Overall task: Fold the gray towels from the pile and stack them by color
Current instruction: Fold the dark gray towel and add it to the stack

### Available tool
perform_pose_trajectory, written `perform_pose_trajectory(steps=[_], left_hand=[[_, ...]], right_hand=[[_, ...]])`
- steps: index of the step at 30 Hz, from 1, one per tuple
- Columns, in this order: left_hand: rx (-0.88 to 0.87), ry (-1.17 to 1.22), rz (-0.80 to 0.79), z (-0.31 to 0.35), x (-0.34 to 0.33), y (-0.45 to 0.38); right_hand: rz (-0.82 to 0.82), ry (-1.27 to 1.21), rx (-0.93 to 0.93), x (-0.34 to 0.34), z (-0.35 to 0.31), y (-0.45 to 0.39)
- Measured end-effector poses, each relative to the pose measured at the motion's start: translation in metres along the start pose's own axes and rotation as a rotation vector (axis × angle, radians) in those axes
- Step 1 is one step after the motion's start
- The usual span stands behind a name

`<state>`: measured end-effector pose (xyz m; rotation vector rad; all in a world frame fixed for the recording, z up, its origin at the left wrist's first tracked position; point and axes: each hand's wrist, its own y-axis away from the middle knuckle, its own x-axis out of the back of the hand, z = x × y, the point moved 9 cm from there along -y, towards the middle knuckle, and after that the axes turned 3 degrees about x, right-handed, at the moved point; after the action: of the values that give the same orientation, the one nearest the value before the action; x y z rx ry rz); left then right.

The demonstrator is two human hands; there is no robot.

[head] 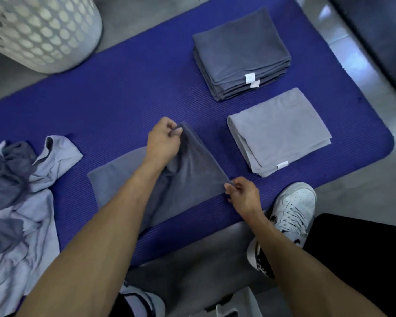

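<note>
I note my left forearm hides part of the dark gray towel (188, 179) on the blue mat (128, 92) over gray floor, left hand (162, 140) and right hand (242, 195) each pinching a corner, the unfolded pile (16, 191) cut off at left.

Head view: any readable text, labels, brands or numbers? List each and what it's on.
No text can be read.
White tag on the stack of folded dark gray towels, tag at: blank or too blurred to read.
Second white tag just below it: same.
White tag on the folded light gray towel, tag at: too small to read.
Dark emblem on the white sneaker, at: blurred, unreadable.
</note>
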<state>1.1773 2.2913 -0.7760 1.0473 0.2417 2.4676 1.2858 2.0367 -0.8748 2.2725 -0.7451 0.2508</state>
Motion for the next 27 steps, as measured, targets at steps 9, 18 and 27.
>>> perform_pose_trajectory(steps=[9,18,27], left_hand=[[0.015,0.466,0.220,0.036,0.150,0.069],[0.083,0.410,0.436,0.053,0.293,0.130],[-0.024,0.342,0.312,0.059,0.298,0.163]], right_hand=[[0.169,0.009,0.448,0.066,-0.190,0.046],[0.063,0.335,1.145,0.059,-0.405,0.202],[0.062,0.437,0.989,0.082,-0.405,0.185]])
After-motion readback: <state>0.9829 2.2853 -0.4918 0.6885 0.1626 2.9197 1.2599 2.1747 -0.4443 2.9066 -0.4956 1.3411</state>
